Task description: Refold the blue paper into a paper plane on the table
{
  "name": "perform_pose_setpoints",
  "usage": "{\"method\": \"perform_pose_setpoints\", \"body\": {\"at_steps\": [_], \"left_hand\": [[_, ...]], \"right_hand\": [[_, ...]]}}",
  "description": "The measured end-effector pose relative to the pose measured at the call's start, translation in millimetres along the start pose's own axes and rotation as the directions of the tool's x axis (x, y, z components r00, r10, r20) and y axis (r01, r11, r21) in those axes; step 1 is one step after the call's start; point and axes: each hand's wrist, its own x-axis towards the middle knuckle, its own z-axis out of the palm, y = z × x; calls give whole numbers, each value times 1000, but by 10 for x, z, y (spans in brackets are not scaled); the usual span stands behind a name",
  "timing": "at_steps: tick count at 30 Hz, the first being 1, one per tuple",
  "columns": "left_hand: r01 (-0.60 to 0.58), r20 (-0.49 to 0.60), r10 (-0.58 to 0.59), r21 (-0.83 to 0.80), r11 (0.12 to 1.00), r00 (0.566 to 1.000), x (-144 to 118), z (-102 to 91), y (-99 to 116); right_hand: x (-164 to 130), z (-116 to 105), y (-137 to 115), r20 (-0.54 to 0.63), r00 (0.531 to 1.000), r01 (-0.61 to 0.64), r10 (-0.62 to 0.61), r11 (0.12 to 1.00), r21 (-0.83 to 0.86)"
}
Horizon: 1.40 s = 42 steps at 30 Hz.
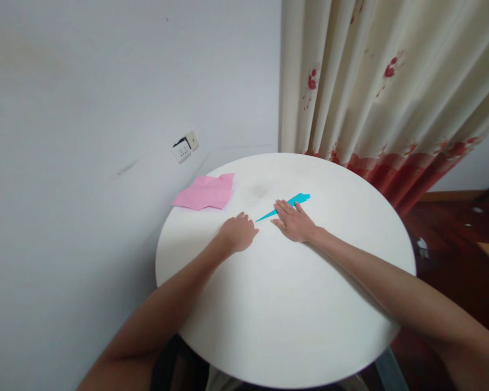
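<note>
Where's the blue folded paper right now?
The blue folded paper lies mid-table under the right hand, right of the pink paper.

So there's a round white counter [285,304] shoved into a corner, with a cream curtain [391,81] with red flower prints hanging behind it and a wall socket [185,146] off to the left. The right hand [294,221] lies flat, fingers pressing on a long thin folded blue paper [299,199] whose pointy tip sticks out toward the left hand [239,232], which rests loosely curled on the counter just beside that tip. A crumpled-looking pink paper [206,191] sits near the counter's far left edge, well apart from both hands.
</note>
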Motion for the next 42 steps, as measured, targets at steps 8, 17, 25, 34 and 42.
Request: {"method": "perform_pose_setpoints", "body": {"at_steps": [8, 17, 25, 34, 42], "left_hand": [[-70, -193, 35, -180, 981, 981, 252, 220, 110], [-145, -89, 128, -211, 967, 988, 265, 274, 134], [-150, -96, 134, -182, 972, 986, 256, 267, 126], [-152, -90, 137, -201, 968, 987, 256, 235, 135], [-144, -113, 121, -227, 963, 986, 296, 309, 141]], "right_hand": [[2, 35, 22, -4, 1000, 7, -7, 1000, -7], [24, -8, 238, 3, 998, -63, 63, 998, 20], [54, -79, 747, -17, 942, -334, 334, 942, 18], [55, -123, 426, -260, 943, -201, 209, 978, 59], [14, 29, 23, -48, 996, 84, -82, 996, 42]]}}
